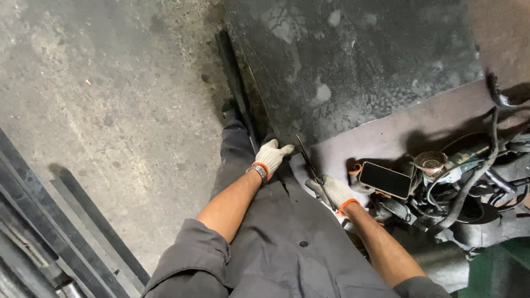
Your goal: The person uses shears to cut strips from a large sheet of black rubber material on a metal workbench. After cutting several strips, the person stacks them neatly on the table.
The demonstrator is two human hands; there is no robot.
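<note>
Both of my hands wear white work gloves with orange cuffs. My left hand rests on the corner of a large dark steel plate, fingers closed over its edge next to a long dark metal bar. My right hand grips a thin dark rod-like tool that slants up and left across a brownish plate. My grey trousers and sleeves fill the lower middle.
A dark phone lies on the brownish plate, beside an angle grinder with a wire cup brush and tangled black cables. Black metal bars lie on the stained concrete floor at lower left.
</note>
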